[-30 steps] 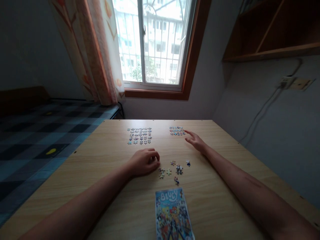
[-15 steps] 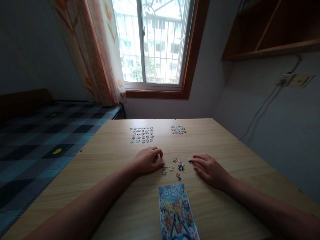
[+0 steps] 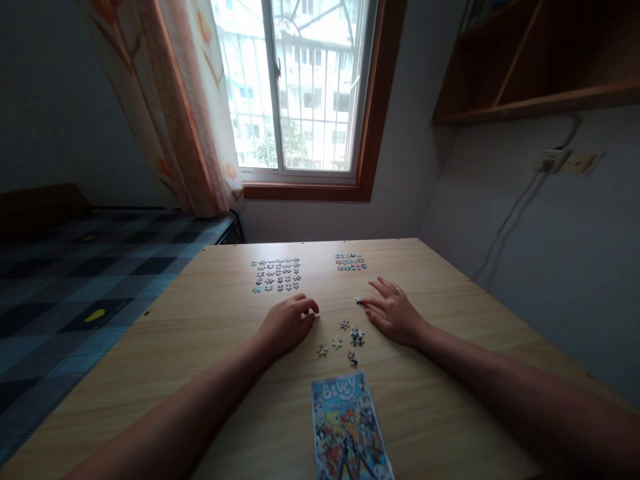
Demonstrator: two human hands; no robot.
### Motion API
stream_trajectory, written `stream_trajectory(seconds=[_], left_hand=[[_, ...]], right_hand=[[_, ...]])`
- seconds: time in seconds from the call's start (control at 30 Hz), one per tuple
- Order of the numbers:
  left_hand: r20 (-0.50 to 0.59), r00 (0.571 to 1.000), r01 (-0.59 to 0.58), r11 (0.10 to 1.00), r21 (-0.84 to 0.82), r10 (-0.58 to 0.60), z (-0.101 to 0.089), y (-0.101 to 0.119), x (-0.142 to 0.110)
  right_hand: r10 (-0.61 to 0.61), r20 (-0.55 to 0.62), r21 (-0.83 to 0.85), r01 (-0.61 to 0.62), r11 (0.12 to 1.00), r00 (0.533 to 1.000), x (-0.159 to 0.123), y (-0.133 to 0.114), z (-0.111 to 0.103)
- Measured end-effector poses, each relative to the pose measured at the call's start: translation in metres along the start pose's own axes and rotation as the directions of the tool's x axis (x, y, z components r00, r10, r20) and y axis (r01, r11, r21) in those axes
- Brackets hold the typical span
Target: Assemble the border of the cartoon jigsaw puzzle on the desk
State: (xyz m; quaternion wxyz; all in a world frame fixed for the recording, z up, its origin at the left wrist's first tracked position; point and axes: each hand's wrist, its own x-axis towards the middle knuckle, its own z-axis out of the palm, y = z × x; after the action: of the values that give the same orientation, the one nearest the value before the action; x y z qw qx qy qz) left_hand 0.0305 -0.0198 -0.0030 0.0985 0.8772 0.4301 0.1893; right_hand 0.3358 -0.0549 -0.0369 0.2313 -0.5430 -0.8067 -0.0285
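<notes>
My left hand (image 3: 286, 325) is closed, with a small pale jigsaw puzzle piece (image 3: 317, 317) pinched between thumb and fingers. On the right, my right hand (image 3: 395, 310) has its fingers spread, one fingertip touching a dark-blue and white puzzle piece (image 3: 359, 302) flat on the table. Between the hands and a little nearer lie several loose pieces: a small heap (image 3: 357, 335), a yellowish-green piece (image 3: 337, 342), another by it (image 3: 323, 350), and a darker cluster (image 3: 353, 359). A colourful box or card marked "Bluey" (image 3: 345, 427) lies in front of them.
Rows of puzzle pieces (image 3: 277, 275) are laid out at the table's back left, with a smaller block of pieces (image 3: 351, 262) to the right. The wooden table (image 3: 240, 413) stands below a window. A checked bed (image 3: 115, 267) is at left.
My right hand has moved forward and left, sliding the blue and white piece along. My left hand has lifted a piece from the loose ones. The view has shifted slightly.
</notes>
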Motion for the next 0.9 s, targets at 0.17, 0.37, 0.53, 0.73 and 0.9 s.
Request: stream_trajectory(seconds=[0.17,0.37,0.53,0.73,0.9], left_hand=[[-0.005,1.0,0.004,1.0,-0.005,-0.004,0.001,0.0,-0.002],[0.007,1.0,-0.001,1.0,-0.015,0.001,0.0,0.0,-0.003],[0.024,1.0,0.006,0.999,-0.042,-0.005,0.001,-0.002,-0.003],[0.035,0.999,0.026,0.997,-0.066,-0.024,0.0,-0.002,-0.002],[0.04,0.999,0.036,0.997,-0.073,-0.033,-0.001,-0.001,-0.002]], right_hand=[[0.017,0.02,-0.01,-0.017,1.0,1.0,0.055,0.007,0.019],[0.034,-0.026,0.01,-0.034,0.999,0.999,0.096,0.016,0.035],[0.04,-0.074,0.008,-0.039,0.999,0.997,0.099,0.023,0.039],[0.066,-0.119,-0.005,-0.067,0.998,0.991,0.096,0.027,0.039],[0.06,-0.103,0.022,-0.058,0.998,0.993,0.097,0.03,0.042]])
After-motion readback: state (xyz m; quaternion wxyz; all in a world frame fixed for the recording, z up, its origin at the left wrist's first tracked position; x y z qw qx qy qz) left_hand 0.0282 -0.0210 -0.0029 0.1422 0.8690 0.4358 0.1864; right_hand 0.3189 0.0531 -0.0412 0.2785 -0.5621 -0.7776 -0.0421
